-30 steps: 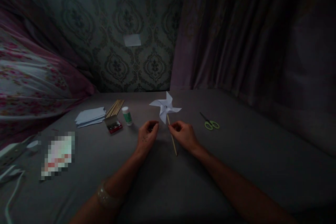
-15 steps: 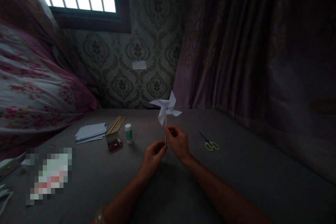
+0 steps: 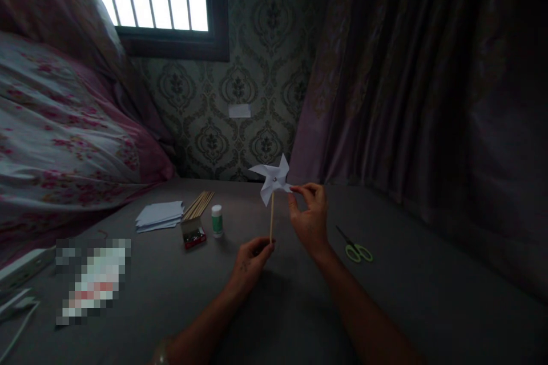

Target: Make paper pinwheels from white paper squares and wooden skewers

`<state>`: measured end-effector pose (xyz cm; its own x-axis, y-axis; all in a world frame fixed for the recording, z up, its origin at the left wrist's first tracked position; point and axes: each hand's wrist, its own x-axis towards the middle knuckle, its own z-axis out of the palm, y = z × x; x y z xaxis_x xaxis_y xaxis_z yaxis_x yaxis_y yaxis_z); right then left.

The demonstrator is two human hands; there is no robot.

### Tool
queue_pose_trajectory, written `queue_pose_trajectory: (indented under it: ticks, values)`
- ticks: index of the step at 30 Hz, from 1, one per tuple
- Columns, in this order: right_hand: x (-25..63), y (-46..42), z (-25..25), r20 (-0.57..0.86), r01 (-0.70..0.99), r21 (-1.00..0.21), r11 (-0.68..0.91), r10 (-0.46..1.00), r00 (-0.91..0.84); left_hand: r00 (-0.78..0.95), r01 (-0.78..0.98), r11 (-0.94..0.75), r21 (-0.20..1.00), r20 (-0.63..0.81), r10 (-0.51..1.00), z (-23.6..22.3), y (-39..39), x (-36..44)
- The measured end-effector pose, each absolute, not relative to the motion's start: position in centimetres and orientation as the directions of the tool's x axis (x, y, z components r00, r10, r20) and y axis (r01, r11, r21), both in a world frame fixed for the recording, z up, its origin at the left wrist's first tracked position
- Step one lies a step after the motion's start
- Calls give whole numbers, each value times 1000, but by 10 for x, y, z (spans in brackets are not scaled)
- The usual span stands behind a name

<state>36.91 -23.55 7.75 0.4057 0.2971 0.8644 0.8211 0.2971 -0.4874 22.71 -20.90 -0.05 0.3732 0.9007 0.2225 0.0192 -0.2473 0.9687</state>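
Observation:
A white paper pinwheel (image 3: 270, 175) with a shiny pin at its centre stands upright on a thin wooden stick (image 3: 272, 217). Low on the stick, the thumb and fingers of my left hand (image 3: 252, 259) are closed around it. My right hand (image 3: 310, 218) is raised beside the pinwheel, with thumb and index finger closed at the tip of its right blade. To the left stand a glue stick (image 3: 217, 221) with a white cap and an open small red box (image 3: 194, 236) of metal pins.
A stack of white paper (image 3: 159, 215) and a bundle of wooden sticks (image 3: 198, 205) lie at the back left. Green-handled scissors (image 3: 356, 250) rest on the right. A power strip (image 3: 28, 268) with cables and a blurred packet (image 3: 96, 282) are at the left edge.
My left hand has come to the lower stick and grips it. My right hand has let go of the stick and moved up to a blade tip. The pinwheel's stick is now upright.

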Motion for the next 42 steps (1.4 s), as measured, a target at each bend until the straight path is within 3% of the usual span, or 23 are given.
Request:
queue_pose_trajectory:
  ticks: [5, 25, 42]
  values:
    - [381, -236, 78, 850, 837, -485, 255, 363, 382, 416, 54, -248, 967, 204, 886, -1, -215, 229]
    - [384, -221, 64, 745, 651, -657, 380, 457, 486, 472, 107, -231, 967, 155, 868, -1, -219, 230]
    - [386, -225, 68, 764, 717, -622, 314, 445, 468, 477, 120, -204, 972, 124, 870, 3, -223, 230]
